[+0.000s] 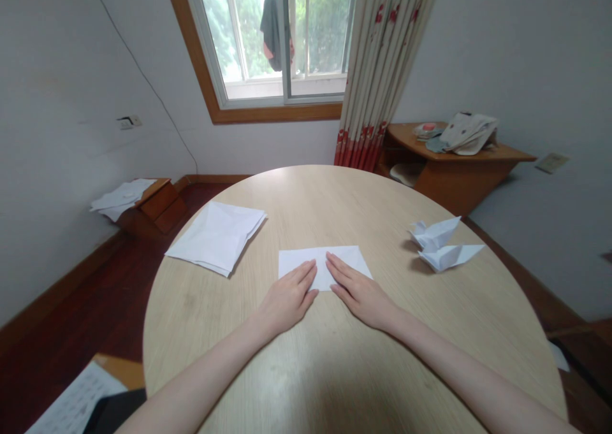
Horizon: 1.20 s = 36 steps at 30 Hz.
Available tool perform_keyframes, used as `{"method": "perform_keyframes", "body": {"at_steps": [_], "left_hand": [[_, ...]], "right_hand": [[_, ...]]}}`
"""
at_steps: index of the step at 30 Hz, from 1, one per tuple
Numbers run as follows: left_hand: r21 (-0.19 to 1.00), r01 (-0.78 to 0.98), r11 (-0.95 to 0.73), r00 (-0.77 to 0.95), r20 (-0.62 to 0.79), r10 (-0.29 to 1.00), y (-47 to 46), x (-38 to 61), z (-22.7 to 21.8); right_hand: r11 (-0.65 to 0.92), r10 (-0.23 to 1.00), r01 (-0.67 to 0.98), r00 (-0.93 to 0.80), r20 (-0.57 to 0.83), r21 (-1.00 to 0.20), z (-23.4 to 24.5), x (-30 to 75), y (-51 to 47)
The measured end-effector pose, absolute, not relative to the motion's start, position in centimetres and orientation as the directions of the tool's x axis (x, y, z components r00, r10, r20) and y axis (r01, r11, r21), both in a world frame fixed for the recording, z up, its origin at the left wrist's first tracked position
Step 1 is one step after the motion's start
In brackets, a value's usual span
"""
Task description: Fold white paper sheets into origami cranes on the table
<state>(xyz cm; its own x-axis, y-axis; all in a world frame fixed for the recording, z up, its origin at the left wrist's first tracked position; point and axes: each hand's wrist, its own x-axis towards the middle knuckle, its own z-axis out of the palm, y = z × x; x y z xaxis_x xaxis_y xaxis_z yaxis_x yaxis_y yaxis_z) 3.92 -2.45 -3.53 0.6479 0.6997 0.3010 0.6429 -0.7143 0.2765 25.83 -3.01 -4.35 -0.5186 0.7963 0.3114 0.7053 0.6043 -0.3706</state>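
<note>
Our round worktop runs out of frame at the bottom. Towards its left edge sit stacked white sheets — we can't count them. At the centre lies white paper, partly hidden beneath our left hand and right hand — both laid flat, fingers outstretched. At right, one of two folded figures partly covers the other.

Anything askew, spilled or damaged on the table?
Only the stack at the left of the table: its edges don't line up, so it looks askew. No spill shows, nor any tear in the paper under the left hand and right hand.
</note>
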Motion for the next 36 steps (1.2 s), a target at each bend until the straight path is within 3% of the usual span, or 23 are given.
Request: {"method": "perform_keyframes", "body": {"at_steps": [13,24,36], "left_hand": [[0.191,0.760,-0.621,0.560,0.292,0.775,-3.8,5.4,-3.0],[0.228,0.739,-0.634,0.573,0.285,0.769,-3.6,5.0,-3.6],[0.219,0.645,-0.732,0.718,0.154,0.679,-2.2,2.6,-3.5]], "right_hand": [[0.598,0.798,0.735,-0.510,0.321,-0.320,-4.4,24.6,-4.3],[0.602,0.798,0.740,-0.540,0.269,-0.299,-3.7,25.1,-4.2],[0.620,0.773,0.670,-0.611,0.172,-0.408,-3.5,27.5,-3.0]]}}
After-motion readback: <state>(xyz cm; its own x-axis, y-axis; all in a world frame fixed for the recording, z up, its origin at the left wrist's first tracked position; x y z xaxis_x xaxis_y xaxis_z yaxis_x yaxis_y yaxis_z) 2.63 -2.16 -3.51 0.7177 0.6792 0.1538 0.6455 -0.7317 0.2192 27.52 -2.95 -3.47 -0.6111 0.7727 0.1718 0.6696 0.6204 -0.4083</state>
